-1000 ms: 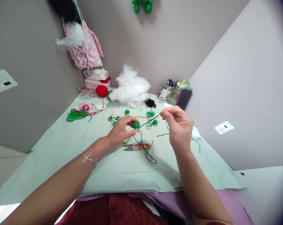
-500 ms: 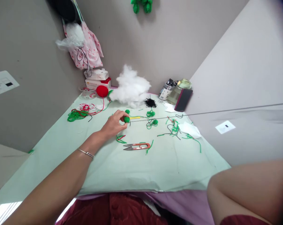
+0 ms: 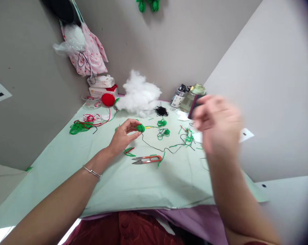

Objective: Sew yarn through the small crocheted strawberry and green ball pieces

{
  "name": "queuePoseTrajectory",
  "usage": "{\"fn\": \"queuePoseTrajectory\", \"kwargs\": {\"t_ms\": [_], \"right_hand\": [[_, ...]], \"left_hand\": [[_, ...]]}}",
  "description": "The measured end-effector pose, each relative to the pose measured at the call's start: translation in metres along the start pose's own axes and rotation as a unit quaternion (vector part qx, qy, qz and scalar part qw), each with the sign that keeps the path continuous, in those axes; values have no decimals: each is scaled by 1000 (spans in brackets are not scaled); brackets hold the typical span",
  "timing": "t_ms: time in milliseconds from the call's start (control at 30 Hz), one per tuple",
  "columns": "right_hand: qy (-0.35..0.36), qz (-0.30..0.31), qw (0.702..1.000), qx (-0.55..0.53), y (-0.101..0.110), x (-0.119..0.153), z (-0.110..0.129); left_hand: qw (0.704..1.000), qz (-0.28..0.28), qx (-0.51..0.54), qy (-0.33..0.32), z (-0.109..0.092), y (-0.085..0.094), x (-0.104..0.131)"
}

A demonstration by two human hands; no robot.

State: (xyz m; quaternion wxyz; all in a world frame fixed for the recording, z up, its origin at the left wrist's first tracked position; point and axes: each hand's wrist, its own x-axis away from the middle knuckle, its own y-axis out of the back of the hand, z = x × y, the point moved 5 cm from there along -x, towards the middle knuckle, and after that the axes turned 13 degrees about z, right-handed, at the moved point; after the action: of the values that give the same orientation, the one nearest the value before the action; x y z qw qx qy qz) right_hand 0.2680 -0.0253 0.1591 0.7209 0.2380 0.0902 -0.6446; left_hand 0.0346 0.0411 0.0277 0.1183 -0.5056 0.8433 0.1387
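Note:
My left hand (image 3: 125, 134) pinches a small green crocheted ball (image 3: 141, 128) between thumb and fingers, just above the table. From the ball a black thread (image 3: 154, 147) runs slack over the cloth to the right. Raised at the right is my right hand (image 3: 217, 122), blurred by motion, with its fingers curled together; what they hold, if anything, is too smeared to make out. Orange-handled thread snips (image 3: 146, 159) lie in front of the left hand. Beyond the ball is a yellow strip (image 3: 148, 127). Small green yarn pieces (image 3: 162, 122) lie to its right.
White stuffing (image 3: 140, 95) is heaped at the back beside a red yarn ball (image 3: 108, 99). Green yarn (image 3: 81, 127) lies at left, black yarn (image 3: 161, 111) behind, and yarn scraps (image 3: 188, 136) at right. A bottle (image 3: 192, 98) and a can (image 3: 178, 98) stand by the right wall.
The black thread stretched taut to the right has dropped slack onto the table. My right hand has come into view from the right. The left hand keeps the green ball, now turned somewhat.

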Motion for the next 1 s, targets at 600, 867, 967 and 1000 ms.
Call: {"fn": "queuePoseTrajectory", "kwargs": {"t_ms": [600, 867, 967, 1000], "right_hand": [[-218, 169, 926, -259, -98, 19, -103], [-241, 183, 917, -260, -92, 18, -109], [-250, 175, 922, -240, -89, 17, -110], [-252, 164, 926, -230, -88, 17, -111]], "left_hand": [[993, 29, -93, -62, -19, -15, 5], [986, 101, -117, -66, -14, -13, 3], [978, 100, -165, -80, -17, -10, 3], [974, 96, -186, -83, -19, -9, 3]]}}
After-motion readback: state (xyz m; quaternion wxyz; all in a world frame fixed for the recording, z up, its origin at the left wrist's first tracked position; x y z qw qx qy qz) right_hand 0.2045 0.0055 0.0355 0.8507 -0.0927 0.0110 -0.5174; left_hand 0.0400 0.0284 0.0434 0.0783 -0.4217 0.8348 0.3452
